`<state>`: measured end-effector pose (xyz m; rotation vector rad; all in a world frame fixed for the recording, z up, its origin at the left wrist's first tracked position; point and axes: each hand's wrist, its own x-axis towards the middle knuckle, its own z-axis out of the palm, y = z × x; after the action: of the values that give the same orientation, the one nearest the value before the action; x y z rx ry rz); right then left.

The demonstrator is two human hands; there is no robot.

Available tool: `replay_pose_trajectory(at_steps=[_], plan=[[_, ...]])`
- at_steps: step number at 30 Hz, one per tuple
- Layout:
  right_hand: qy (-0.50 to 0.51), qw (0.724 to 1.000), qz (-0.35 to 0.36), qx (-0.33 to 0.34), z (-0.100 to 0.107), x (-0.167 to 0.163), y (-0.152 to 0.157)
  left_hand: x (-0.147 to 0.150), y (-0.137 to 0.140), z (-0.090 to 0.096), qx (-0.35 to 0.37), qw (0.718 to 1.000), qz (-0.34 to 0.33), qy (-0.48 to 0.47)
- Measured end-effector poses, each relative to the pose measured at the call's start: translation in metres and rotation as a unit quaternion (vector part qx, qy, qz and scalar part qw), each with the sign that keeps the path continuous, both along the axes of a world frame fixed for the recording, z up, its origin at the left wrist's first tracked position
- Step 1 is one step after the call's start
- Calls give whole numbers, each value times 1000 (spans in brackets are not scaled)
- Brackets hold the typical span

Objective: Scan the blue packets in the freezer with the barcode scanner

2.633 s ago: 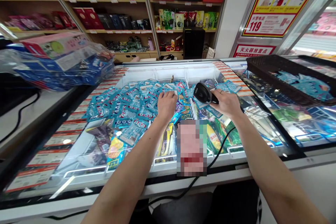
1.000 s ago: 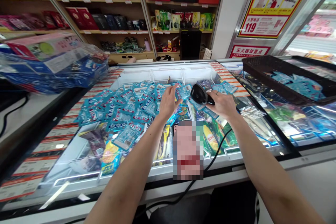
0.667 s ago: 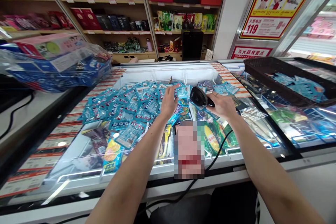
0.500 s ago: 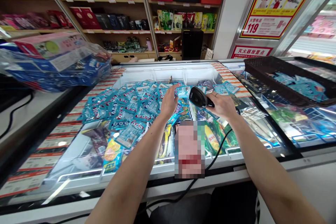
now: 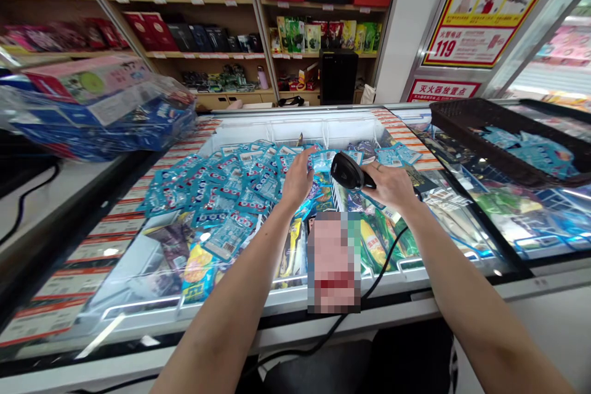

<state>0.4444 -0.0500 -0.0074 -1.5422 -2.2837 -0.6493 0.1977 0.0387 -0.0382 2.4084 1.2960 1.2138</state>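
Note:
My right hand [image 5: 390,184] is wrapped round the handle of a black barcode scanner [image 5: 346,171], whose head points left. A black cable runs from it down across the front edge. My left hand [image 5: 297,180] is closed on the left end of a small blue snack packet [image 5: 324,160], just left of the scanner head. Part of the fingers is hidden behind the hand. Beneath and to the left, a broad pile of similar blue packets [image 5: 226,188] lies on the glass top of a chest freezer [image 5: 138,280]. Several more blue packets [image 5: 398,154] lie beyond my right hand.
A blurred pink rectangular object [image 5: 330,258] lies at the front edge. At right stands a dark plastic basket [image 5: 462,129] with blue packets inside. Plastic-wrapped boxes [image 5: 101,111] sit at left. Shelves of goods [image 5: 184,0] stand behind the freezer.
The scanner in my right hand has shifted very slightly to the left. My left hand stays in nearly the same place.

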Motion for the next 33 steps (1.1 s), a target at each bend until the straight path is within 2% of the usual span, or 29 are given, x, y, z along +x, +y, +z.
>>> replay_pose_trajectory(at_steps=[15, 21, 27, 33], plan=[[1, 1000, 13, 0, 2, 0, 0, 0, 0, -1, 1, 1000, -1, 4], [18, 1000, -3, -2, 1, 0, 0, 0, -1, 0, 12, 1000, 4, 8], [22, 999, -26, 0, 1, 1, 0, 2, 0, 1, 36, 996, 87, 6], [25, 999, -43, 0, 2, 3, 0, 3, -11, 7, 51, 979, 189, 62]])
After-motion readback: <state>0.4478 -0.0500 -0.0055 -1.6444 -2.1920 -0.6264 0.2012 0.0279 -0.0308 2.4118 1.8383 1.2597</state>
